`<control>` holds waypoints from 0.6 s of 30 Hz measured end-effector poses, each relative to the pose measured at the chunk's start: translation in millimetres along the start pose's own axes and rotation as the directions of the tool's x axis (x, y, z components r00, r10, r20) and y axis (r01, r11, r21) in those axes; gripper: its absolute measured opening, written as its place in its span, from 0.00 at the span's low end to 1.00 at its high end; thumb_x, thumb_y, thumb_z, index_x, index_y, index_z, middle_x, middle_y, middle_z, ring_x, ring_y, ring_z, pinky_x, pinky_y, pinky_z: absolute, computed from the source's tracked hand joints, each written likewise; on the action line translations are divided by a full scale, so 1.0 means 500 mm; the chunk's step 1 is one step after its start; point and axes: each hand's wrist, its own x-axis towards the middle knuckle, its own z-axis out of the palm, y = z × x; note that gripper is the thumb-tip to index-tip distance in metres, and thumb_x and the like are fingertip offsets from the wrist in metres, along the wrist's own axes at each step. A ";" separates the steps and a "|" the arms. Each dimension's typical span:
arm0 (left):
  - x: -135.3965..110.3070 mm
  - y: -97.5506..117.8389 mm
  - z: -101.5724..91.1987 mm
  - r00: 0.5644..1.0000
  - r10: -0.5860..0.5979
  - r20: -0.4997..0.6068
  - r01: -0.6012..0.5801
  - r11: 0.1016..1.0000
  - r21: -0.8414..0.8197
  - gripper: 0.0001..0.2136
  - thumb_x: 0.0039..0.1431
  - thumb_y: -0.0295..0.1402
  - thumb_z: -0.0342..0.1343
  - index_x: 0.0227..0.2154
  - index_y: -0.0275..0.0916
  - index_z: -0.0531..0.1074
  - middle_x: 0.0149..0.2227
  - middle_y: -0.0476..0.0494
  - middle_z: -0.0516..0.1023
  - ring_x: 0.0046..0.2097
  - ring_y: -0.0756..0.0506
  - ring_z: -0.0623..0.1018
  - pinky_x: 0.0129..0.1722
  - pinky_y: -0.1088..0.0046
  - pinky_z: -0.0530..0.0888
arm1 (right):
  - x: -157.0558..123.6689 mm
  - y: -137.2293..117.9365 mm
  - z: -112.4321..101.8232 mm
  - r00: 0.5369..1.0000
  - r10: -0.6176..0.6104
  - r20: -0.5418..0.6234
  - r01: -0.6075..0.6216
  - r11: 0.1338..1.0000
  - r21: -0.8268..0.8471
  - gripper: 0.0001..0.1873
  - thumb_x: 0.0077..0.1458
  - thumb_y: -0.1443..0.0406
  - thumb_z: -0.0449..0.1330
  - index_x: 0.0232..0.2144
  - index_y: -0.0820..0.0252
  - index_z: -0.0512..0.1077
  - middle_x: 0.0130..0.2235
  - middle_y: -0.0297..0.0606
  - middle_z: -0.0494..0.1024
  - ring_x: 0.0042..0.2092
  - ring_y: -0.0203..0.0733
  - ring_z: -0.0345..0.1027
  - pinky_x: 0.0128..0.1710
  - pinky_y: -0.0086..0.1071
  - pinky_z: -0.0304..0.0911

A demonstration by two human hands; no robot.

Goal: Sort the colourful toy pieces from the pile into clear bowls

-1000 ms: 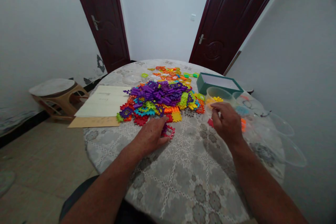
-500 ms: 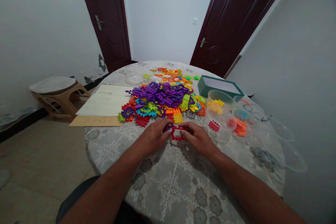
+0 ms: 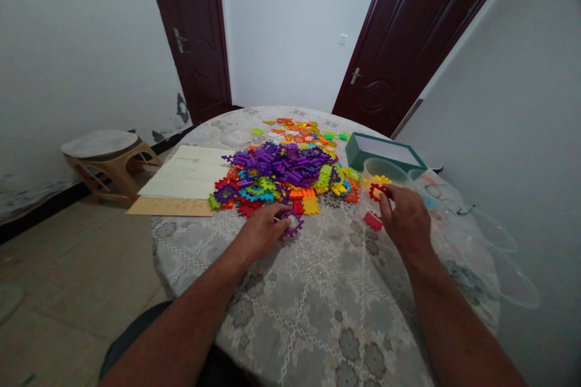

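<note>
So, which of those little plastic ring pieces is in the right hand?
The red ring piece, held up in the fingers of the right hand. The purple ring piece is the other one, down on the tablecloth at the left hand.

- A stretch of lace cloth on the round counter (image 3: 327, 296) is lying free between the left hand (image 3: 261, 233) and the right hand (image 3: 405, 221), giving both hands a passage toward the near edge.
- A heap of interlocking plastic pieces (image 3: 281, 172) is blocking the way ahead of the left hand.
- A clear plastic bowl (image 3: 379, 170) is standing just beyond the right hand, with a teal box (image 3: 385, 151) behind it, closing that route.
</note>
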 end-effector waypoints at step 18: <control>-0.029 0.049 -0.001 0.977 0.084 0.198 -0.091 0.995 0.030 0.09 0.67 0.39 0.54 0.46 0.42 0.71 0.38 0.46 0.83 0.38 0.45 0.83 0.30 0.74 0.77 | -0.020 -0.151 -0.036 0.979 -0.140 0.149 0.025 0.805 0.592 0.10 0.69 0.63 0.57 0.48 0.57 0.77 0.42 0.42 0.82 0.41 0.45 0.76 0.44 0.38 0.70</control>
